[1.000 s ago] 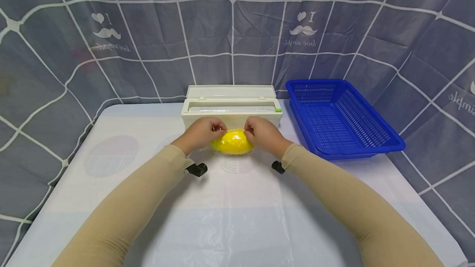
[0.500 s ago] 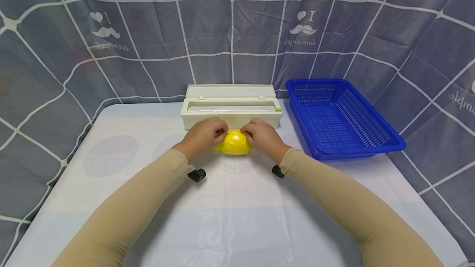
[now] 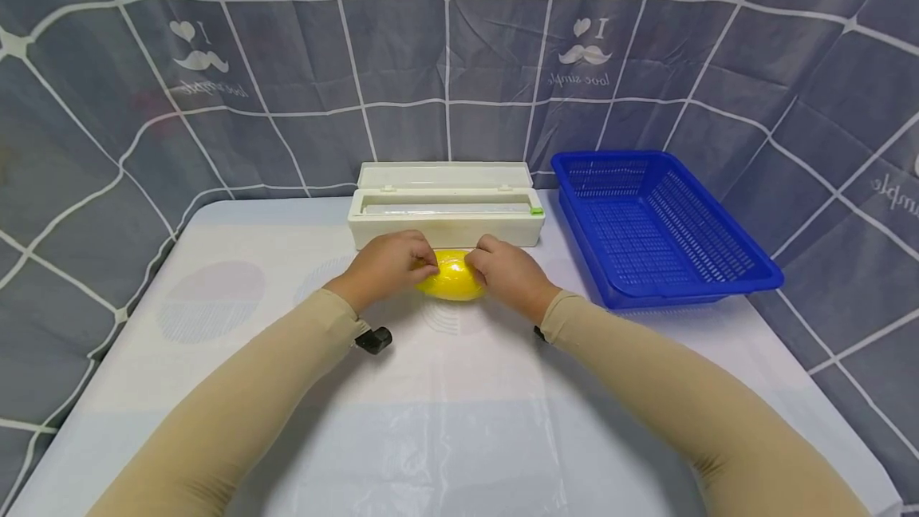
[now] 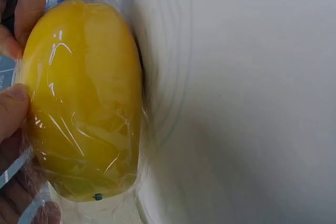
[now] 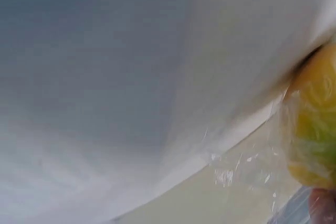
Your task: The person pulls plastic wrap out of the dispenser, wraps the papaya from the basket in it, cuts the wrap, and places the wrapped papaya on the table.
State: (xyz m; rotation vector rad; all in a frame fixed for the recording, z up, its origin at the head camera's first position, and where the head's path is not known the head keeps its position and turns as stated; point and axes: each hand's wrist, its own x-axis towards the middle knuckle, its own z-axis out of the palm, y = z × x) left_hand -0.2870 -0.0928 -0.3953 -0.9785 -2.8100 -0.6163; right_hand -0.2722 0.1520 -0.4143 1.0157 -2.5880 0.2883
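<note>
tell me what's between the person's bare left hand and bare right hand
A glossy yellow oval object wrapped in clear plastic film sits between the left hand and right hand in the head view; both wrist views also show the film.

Yellow-green fruit [image 5: 314, 124] in clear film [image 5: 275, 153]; fingers [image 5: 322, 208] below

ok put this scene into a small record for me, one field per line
object: yellow oval fruit, wrapped in clear plastic film
left hand: pinches the film at the fruit's left side
right hand: pinches it at the right side
behind fruit: long white box, lid open
right of box: blue rectangular plastic basket
surface: table with white patterned cover
backdrop: grey curtain with white lines
</note>
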